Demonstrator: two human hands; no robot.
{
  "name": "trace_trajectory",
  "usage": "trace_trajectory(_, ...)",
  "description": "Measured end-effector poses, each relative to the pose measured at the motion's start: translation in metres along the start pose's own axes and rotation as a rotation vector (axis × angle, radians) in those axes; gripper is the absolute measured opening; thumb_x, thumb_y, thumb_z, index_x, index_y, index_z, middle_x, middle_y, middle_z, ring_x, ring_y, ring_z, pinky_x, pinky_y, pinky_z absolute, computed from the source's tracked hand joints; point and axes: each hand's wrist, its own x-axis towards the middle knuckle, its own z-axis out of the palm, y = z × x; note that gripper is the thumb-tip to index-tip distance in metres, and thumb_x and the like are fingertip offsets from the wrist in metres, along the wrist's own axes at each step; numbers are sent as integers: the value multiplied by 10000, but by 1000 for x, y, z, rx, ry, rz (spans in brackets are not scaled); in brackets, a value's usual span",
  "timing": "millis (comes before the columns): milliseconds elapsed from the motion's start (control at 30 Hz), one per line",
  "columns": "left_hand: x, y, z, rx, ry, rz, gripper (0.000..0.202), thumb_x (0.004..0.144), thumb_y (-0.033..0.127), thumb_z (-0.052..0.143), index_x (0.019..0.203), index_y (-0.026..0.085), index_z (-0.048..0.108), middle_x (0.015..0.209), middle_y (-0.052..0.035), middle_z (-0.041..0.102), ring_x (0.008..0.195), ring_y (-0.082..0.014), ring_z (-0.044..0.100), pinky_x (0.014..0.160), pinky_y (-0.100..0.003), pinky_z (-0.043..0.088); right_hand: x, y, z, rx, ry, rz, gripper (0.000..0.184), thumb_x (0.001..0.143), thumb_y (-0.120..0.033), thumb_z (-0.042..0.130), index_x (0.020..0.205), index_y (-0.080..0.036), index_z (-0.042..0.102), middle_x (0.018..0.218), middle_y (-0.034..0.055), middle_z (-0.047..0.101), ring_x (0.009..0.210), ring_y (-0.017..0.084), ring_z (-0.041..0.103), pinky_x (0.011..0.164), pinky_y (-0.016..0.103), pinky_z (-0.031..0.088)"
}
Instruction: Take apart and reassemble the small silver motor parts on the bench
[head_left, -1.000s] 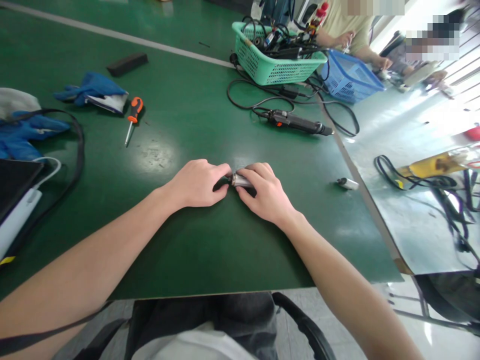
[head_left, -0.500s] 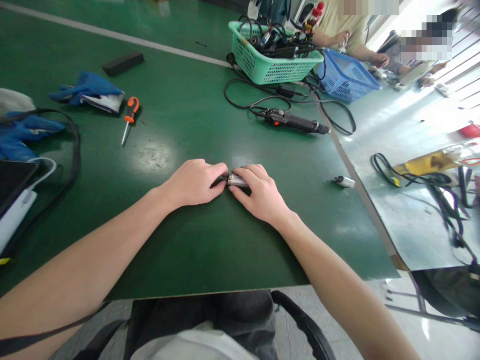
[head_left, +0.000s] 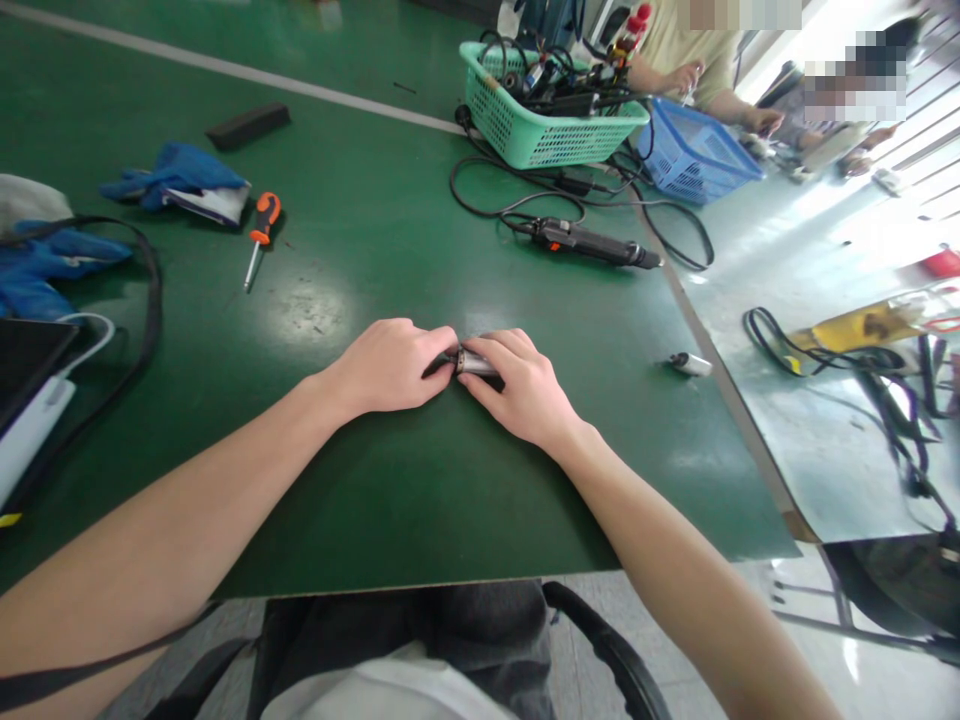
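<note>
Low over the green table, a small silver metal cylinder (head_left: 477, 364) with a dark left end lies between my two hands. My right hand (head_left: 517, 378) grips its silver body, thumb on the near side and fingers on the far side. At the dark end, my left hand (head_left: 405, 366) pinches with thumb and forefinger; most of that end is hidden by the fingers. A similar silver cylinder (head_left: 691, 364) with a dark tip rests off to the right, near the table joint.
An orange-and-black screwdriver (head_left: 262, 236), blue gloves (head_left: 180, 180) and a black block (head_left: 247, 127) lie at left. Further right are a corded black power screwdriver (head_left: 596, 244), a green basket (head_left: 574, 142) of cables and a blue basket (head_left: 694, 160). Other people sit beyond.
</note>
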Motion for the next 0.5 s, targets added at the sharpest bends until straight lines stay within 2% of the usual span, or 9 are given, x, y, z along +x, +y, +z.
trace_trajectory(500,-2,-1,2,-10,18,10,221,944,335,480,952,195,651,721,-32,687,656,-205,633,592,-321,373,0,1,1,16,6,-3,303,974,-306,582,1263,-242,642,1141,100,667,1071,286,592,983,484,521)
